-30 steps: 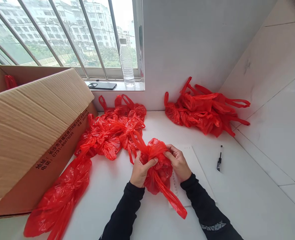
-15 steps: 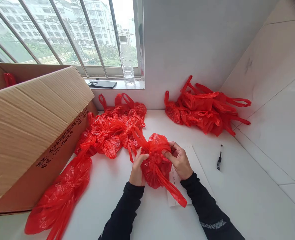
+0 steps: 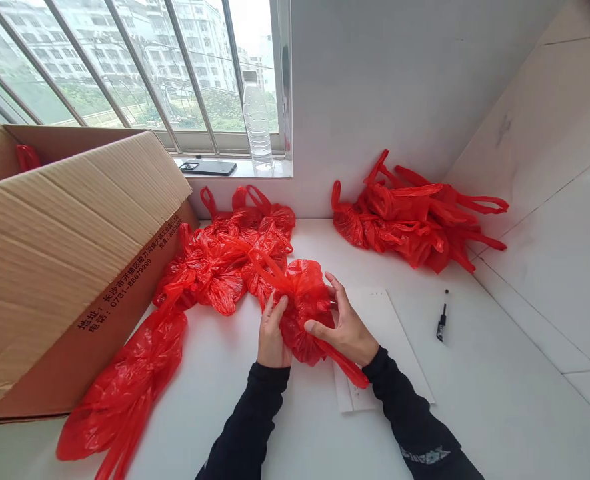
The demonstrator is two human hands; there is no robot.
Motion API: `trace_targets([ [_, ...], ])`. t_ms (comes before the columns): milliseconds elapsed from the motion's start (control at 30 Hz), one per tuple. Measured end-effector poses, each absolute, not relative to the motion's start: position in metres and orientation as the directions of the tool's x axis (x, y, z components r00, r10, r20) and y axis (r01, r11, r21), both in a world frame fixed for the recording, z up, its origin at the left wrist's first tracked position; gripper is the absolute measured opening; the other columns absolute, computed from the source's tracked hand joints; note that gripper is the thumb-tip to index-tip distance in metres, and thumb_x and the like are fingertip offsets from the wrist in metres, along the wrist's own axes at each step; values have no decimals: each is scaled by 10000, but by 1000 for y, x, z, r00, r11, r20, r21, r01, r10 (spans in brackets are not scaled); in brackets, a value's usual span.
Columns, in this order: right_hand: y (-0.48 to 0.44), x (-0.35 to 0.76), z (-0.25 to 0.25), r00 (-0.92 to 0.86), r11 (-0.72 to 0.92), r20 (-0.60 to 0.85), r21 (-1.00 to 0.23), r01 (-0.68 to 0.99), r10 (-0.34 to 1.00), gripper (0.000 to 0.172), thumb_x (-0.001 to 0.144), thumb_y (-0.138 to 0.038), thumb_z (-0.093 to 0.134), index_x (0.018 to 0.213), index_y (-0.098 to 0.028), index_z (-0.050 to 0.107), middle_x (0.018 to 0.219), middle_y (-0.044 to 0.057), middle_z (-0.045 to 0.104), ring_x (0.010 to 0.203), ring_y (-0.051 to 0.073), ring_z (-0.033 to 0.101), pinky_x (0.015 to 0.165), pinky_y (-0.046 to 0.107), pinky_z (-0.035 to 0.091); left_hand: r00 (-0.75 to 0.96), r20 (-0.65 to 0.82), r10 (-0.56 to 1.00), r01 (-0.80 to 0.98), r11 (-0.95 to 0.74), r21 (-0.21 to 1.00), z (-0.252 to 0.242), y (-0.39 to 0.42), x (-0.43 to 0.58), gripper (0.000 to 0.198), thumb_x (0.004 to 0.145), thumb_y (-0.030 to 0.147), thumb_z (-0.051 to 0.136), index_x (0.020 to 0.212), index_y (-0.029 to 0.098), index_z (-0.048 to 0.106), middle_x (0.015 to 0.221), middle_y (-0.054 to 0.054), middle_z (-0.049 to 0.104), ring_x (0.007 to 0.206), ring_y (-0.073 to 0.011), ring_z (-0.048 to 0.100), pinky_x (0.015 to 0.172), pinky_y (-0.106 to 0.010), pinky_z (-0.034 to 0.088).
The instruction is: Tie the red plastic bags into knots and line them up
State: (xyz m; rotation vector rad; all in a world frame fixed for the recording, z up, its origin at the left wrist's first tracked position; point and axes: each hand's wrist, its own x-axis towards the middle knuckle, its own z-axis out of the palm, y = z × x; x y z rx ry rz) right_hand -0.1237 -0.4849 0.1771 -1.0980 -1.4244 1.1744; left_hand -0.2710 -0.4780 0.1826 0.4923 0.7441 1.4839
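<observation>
Between my two hands is a bunched red plastic bag (image 3: 305,287), its long handle trailing down to the right over a white paper pad (image 3: 385,333). My left hand (image 3: 275,333) grips the bag's left side, thumb on top. On the right side my right hand (image 3: 347,323) holds it too, thumb across the front and fingers behind. What lies inside the bag is hidden. Just behind, a heap of knotted red bags (image 3: 225,260) sits against the wall and the box.
A large cardboard box (image 3: 75,253) stands at left, with another red bag (image 3: 125,387) lying before it. More red bags (image 3: 409,213) are piled at back right, near a black pen (image 3: 441,323). A water bottle (image 3: 257,123) and a phone (image 3: 209,167) rest on the windowsill.
My right hand has shifted lower on the bag, its thumb now across the front and its fingers more spread. The bag has turned slightly and moved a little left and up.
</observation>
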Motion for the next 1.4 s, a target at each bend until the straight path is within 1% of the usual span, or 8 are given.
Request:
trace_targets([
  [100, -484, -124, 175, -125, 137, 126, -987, 88, 984, 961, 769, -330, 813, 1548, -308, 250, 1287, 80, 632, 1133, 259, 641, 1039, 459, 487, -34, -137, 990, -729, 69, 680, 182, -477, -271, 419, 826, 356, 714, 1229, 251, 663, 1308, -79, 668, 1259, -305, 588, 998, -404, 513],
  [200, -481, -122, 177, -97, 153, 148, -987, 41, 984, 691, 805, -311, 764, 1421, -270, 454, 1222, 61, 678, 1090, 260, 658, 996, 430, 515, -32, -183, 983, -728, 103, 678, 180, -477, -271, 409, 818, 352, 721, 1206, 231, 676, 1331, -78, 657, 1327, -298, 531, 1034, -379, 490],
  [400, -479, -117, 183, 45, 182, 178, -977, -108, 983, 272, 860, -365, 705, 1089, -235, 638, 1026, 35, 715, 947, 236, 668, 880, 368, 546, 128, -161, 979, -628, 206, 750, 179, -479, -272, 497, 743, 277, 798, 1213, 222, 646, 1181, -80, 727, 1168, -302, 648, 963, -396, 524],
  [633, -475, -110, 182, 252, 187, 121, -948, -258, 960, 304, 841, -396, 733, 1090, -258, 628, 1017, 17, 699, 924, 217, 659, 863, 355, 539, 279, -96, 956, -442, 216, 871, 165, -479, -267, 496, 747, 285, 827, 1192, 163, 643, 1216, -143, 710, 1095, -274, 674, 870, -352, 552],
  [800, -477, -112, 188, 121, 121, 87, -940, -318, 989, 397, 857, -389, 726, 1208, -280, 576, 1087, 22, 698, 985, 222, 669, 897, 363, 544, 211, -13, 977, -481, 116, 869, 158, -473, -269, 473, 739, 297, 836, 1155, 149, 665, 1166, -136, 737, 1078, -274, 691, 902, -362, 553],
  [967, -478, -116, 191, -68, 56, 84, -935, -350, 994, 527, 812, -343, 784, 1267, -280, 526, 1191, 43, 696, 1111, 252, 658, 962, 401, 542, 86, -56, 995, -514, 92, 853, 158, -470, -273, 473, 698, 303, 865, 1106, 148, 683, 1040, -101, 779, 998, -243, 722, 894, -348, 563],
  [1233, -478, -118, 188, -13, 67, 78, -917, -393, 997, 495, 792, -328, 799, 1212, -275, 541, 1088, 34, 719, 1024, 253, 687, 934, 434, 562, 40, -133, 990, -466, 136, 874, 163, -471, -272, 551, 672, 391, 871, 1110, 143, 647, 917, -94, 787, 883, -248, 744, 830, -377, 582],
  [1400, -479, -122, 185, 7, 78, 81, -937, -342, 997, 481, 798, -361, 786, 1210, -278, 553, 1074, 38, 724, 1002, 261, 696, 910, 436, 570, 55, -60, 997, -427, 78, 901, 161, -472, -271, 550, 677, 327, 861, 1154, 159, 646, 1093, -113, 754, 1026, -252, 703, 907, -367, 552],
])
